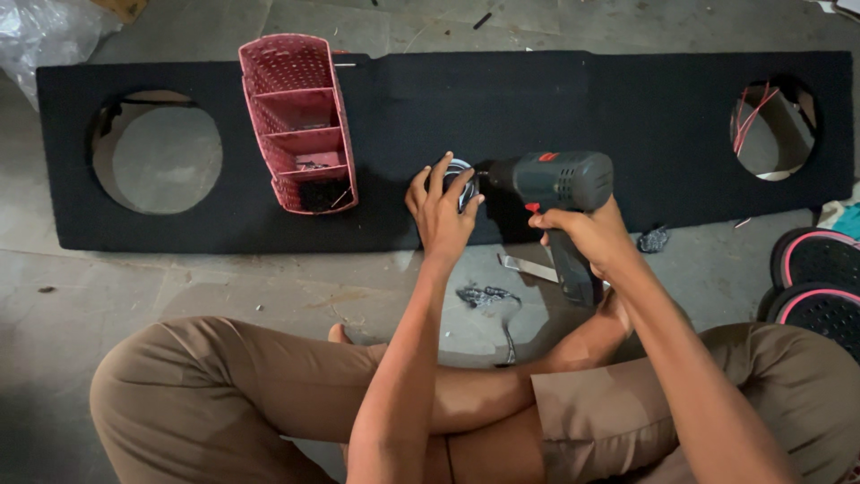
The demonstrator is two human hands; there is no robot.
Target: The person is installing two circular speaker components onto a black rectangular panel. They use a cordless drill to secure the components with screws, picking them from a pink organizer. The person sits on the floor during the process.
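Right hand (587, 235) has its grip closed round the handle of the cordless drill (551, 184); the drill's long axis runs flat toward 9 o'clock, nose meeting a small round metal fitting (459, 179) that the left hand (442, 211) pinches in its fingertips; left is nearer the fitting; both sit on the near edge of a black carpeted speaker board (502, 99) on the concrete floor (179, 278); pink plastic organizer (300, 121) at 10 o'clock, round cutouts at each end.
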